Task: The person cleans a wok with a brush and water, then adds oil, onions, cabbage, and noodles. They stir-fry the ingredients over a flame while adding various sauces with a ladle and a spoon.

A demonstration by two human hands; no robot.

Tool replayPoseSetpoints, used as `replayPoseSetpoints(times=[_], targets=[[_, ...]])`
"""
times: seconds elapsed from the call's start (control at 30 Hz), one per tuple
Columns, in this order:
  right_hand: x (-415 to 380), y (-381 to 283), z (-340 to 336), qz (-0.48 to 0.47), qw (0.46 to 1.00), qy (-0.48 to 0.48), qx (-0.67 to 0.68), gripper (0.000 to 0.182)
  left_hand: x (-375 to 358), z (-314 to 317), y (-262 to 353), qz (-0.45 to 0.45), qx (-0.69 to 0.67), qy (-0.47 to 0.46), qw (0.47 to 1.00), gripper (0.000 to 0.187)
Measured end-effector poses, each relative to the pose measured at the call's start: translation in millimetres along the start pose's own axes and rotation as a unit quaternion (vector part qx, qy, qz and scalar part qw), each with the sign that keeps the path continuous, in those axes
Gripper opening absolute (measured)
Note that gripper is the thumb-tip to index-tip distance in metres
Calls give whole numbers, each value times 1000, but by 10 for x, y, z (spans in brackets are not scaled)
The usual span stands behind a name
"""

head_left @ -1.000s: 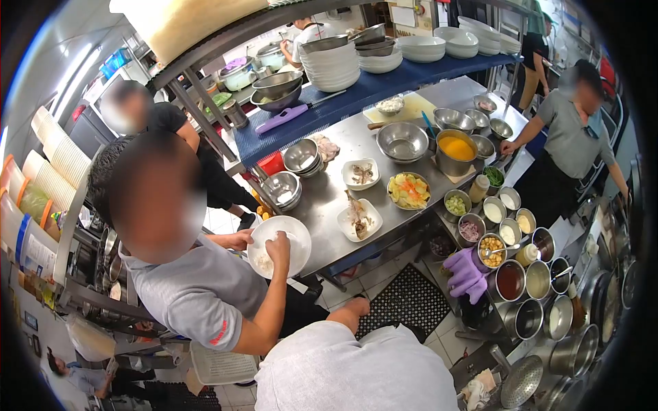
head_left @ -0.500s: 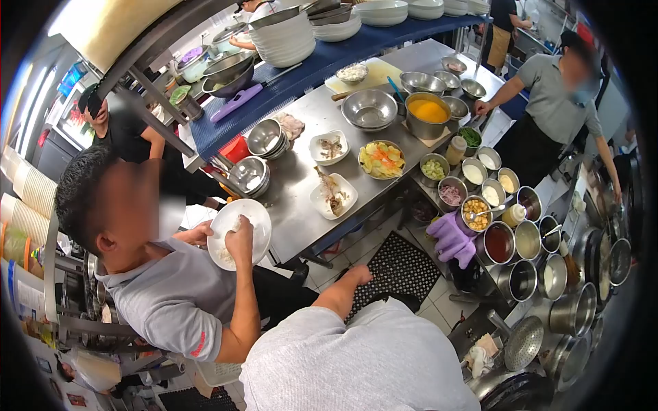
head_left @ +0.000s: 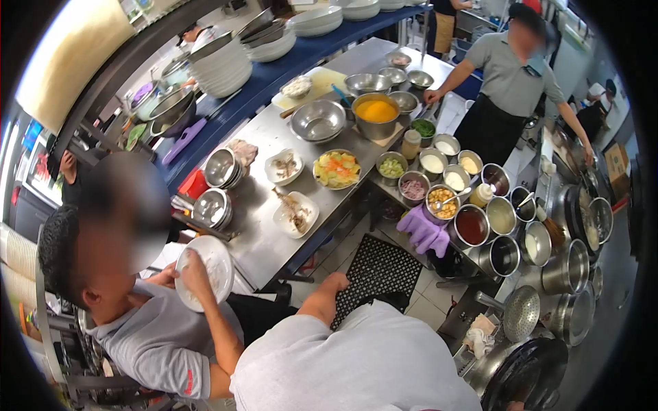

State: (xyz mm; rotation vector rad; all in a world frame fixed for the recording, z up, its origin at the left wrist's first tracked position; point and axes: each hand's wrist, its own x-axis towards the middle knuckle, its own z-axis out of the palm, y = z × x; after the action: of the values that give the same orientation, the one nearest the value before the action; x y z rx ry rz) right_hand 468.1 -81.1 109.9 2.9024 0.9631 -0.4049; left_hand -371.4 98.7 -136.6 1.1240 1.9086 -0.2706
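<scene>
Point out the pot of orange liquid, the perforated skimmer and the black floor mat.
Pot of orange liquid (head_left: 376,129), head view: outer wall.
Perforated skimmer (head_left: 521,314), head view: holed bowl.
Black floor mat (head_left: 382,270), head view: top surface.

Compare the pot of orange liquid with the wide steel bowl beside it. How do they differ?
The pot holds orange liquid, while the steel bowl shows bare metal inside. The pot has steep, deep walls; the steel bowl is shallower and flares outward. The pot's opening looks narrower than the steel bowl's. Both are round, upright, shiny metal vessels.
</scene>
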Motion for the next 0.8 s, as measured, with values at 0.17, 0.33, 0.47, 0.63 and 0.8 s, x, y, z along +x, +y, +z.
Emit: replayPoseSetpoints(times=[0.17, 0.33, 0.47, 0.63, 0.8], targets=[[160, 134, 141, -60, 998, -10, 9, 37, -125, -211, 490, 132, 38, 66, 988, 43], [-241, -205, -71, -14, 998, 62, -5, 34, -1052, -1067, 2182, 410, -180, 101, 889, 37], [-726, -405, -393, -6, 999, -36, -28, 37, -3336, -2716, 3228, 587, -137, 465, 648, 20], [-707, -521, -427, -28, 993, 47, -100, 27, -4746, -3210, 3756, 940, -264, 210, 51, 48], [-796, -425, -435, 72, 992, -28, -101, 27, -5250, -2578, 4447, 936, -330, 98, -79, 50]])
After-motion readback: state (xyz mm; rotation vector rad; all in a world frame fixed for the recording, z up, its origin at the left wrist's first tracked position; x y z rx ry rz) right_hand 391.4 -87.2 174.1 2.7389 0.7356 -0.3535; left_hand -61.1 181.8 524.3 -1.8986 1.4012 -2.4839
